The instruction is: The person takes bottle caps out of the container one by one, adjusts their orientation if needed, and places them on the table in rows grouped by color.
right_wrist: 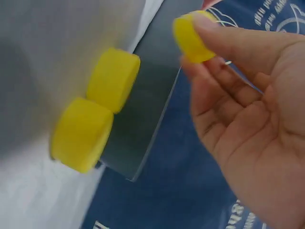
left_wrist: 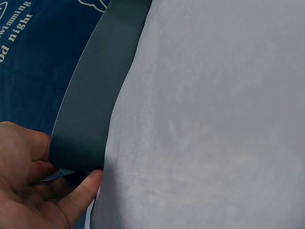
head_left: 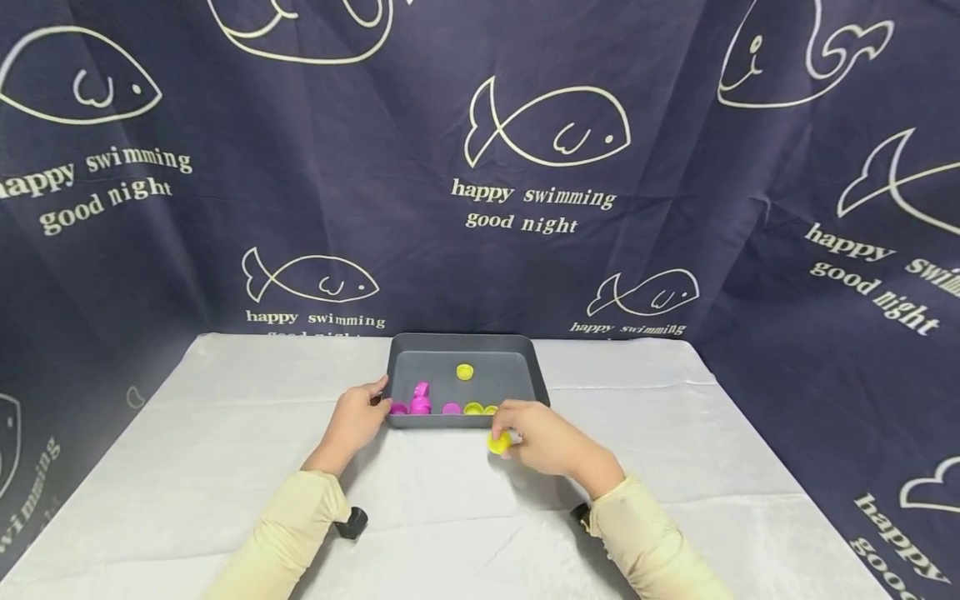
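My left hand (head_left: pixel 358 417) holds the left front corner of a dark grey tray (head_left: pixel 450 422); in the left wrist view its thumb and fingers are at the tray's end (left_wrist: pixel 90 105). With thumb and fingertips, my right hand (head_left: pixel 543 437) pinches a small yellow round cap (right_wrist: pixel 194 38) just in front of the tray. Two more yellow caps, one upper (right_wrist: pixel 113 81) and one lower (right_wrist: pixel 82 135), stand against the tray's outer wall in the right wrist view; the head view hides them. Inside the tray, another yellow cap (head_left: pixel 465 372) lies toward the back.
Along the tray's front inside wall sit a pink stacked piece (head_left: pixel 420 404), flat pink round pieces (head_left: pixel 452 409) and yellow caps (head_left: pixel 472 409). A white cloth (head_left: pixel 420 533) covers the table. Dark blue printed curtains (head_left: pixel 420 167) hang behind and at both sides.
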Demonstrator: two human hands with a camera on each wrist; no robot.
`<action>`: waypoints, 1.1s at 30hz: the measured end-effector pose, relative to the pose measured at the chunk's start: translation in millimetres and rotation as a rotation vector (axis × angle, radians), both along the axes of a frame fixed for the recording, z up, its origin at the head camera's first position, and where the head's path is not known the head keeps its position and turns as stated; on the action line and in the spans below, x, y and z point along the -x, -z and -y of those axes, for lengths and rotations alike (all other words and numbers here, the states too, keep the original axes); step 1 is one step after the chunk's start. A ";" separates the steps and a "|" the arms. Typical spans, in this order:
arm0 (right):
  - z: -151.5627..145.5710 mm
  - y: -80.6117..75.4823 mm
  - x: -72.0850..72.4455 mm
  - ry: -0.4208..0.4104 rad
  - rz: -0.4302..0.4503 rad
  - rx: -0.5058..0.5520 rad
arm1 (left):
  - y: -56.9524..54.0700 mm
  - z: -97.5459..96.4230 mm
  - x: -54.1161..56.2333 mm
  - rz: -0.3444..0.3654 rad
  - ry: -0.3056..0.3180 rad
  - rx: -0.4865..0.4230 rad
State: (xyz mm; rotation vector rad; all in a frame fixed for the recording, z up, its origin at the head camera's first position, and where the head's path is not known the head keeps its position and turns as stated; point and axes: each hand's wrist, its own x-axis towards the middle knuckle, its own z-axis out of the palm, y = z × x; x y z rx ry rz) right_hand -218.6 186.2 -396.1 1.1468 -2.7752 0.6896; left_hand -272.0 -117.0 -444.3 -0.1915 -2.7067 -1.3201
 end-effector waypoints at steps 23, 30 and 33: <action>-1.6 9.2 0.8 0.040 -0.029 -0.140 | 0.2 0.2 -1.2 0.000 0.006 0.002; -2.1 9.2 1.2 0.054 0.006 -0.141 | 0.3 0.0 -0.8 -0.002 0.006 0.006; -2.5 8.6 1.4 0.057 0.019 -0.137 | -0.4 -0.4 -0.9 0.001 0.005 0.008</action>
